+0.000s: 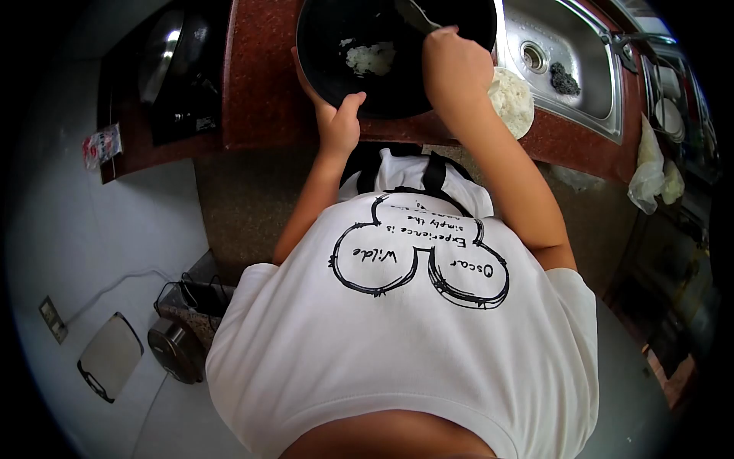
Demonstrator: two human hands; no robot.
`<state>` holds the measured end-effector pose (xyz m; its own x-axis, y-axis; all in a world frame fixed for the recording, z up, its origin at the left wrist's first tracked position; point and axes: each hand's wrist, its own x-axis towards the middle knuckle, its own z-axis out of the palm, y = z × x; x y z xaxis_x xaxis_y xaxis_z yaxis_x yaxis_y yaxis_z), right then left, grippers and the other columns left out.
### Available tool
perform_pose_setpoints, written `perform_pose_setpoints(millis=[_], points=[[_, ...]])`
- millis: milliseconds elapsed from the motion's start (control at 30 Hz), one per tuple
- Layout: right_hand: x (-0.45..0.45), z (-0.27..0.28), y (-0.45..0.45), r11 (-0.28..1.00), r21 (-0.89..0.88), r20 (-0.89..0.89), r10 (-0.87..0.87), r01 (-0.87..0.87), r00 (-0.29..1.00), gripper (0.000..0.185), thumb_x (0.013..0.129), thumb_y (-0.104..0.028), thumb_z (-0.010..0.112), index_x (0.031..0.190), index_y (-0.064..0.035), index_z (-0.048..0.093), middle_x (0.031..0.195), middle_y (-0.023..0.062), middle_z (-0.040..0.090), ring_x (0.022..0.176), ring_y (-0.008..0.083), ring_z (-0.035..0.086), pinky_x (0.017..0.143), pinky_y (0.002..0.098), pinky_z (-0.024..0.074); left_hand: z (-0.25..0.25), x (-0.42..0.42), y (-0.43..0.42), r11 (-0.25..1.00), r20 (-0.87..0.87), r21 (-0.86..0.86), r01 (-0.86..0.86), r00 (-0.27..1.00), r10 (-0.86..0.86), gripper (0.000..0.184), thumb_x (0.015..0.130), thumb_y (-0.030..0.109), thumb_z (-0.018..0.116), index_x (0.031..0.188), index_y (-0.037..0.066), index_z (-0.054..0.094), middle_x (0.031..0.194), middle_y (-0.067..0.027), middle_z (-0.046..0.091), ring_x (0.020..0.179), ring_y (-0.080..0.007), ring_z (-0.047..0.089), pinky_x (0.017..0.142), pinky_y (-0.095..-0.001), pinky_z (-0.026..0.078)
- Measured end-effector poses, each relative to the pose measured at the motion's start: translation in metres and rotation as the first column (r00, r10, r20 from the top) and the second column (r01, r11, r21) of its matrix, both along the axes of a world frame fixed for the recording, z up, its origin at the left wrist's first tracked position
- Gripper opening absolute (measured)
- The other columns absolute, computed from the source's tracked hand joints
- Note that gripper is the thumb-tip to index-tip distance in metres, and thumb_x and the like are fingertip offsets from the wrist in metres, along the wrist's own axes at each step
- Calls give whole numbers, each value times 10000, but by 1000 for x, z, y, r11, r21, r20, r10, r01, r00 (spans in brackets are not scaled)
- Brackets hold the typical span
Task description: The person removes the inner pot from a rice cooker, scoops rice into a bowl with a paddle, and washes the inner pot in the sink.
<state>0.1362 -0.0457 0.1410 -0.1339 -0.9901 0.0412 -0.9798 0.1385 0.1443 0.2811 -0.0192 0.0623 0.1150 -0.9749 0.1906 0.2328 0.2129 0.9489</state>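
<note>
A large black pan (pixel 397 76) lies on the red countertop at the top of the view, with a small heap of white food (pixel 371 58) on its bottom. My left hand (pixel 336 118) grips the near left rim of the pan, thumb on the inside. Over the right part of the pan, my right hand (pixel 457 69) is closed around a metal spoon (pixel 417 15), whose head points to the upper left, apart from the heap. Close beside my right forearm stands a bowl of white food (pixel 511 103), partly hidden by that arm.
The steel sink (pixel 527 30) with a dark scrubber (pixel 564 79) is at the right. A black stove (pixel 183 76) and a small packet (pixel 102 145) lie left. Plastic bags (pixel 648 168) hang at the counter's right edge. The red counter edge (pixel 267 138) runs before me.
</note>
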Motion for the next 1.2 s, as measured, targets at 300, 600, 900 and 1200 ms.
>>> perform_pose_setpoints(millis=[300,600,900,1200], points=[[9,-47,28,934,-117,-279,295,-337,914,404,715,-127,568,1118,-115,591,584,-25,530,516,136,543,457,276,397,-7,10,-2,999,27,25,38,999,-39,735,663,-76,523,1329,3,220,1234,-94,386,1085,-180,406,947,-255,299],[-2,-30,4,872,-214,-320,363,-440,875,473,717,-111,550,1186,-163,557,660,-4,532,593,151,528,553,284,387,-12,9,1,995,5,64,80,997,-81,716,665,-73,530,1315,3,240,1233,-100,387,1088,-179,405,957,-266,296],[-18,-13,3,801,-299,-335,421,-519,843,278,784,-155,556,1053,-149,624,602,-28,535,577,140,534,535,283,360,-5,6,7,992,-72,101,79,995,-71,716,669,-64,535,1316,2,234,1242,-109,385,1106,-189,400,965,-273,291],[-21,-40,16,906,-90,-351,360,-414,864,380,763,-106,546,1137,-159,587,646,-11,583,585,141,574,503,271,401,-14,6,1,998,14,8,62,998,-62,714,670,-54,537,1315,-9,234,1247,-108,380,1108,-189,397,972,-273,279]])
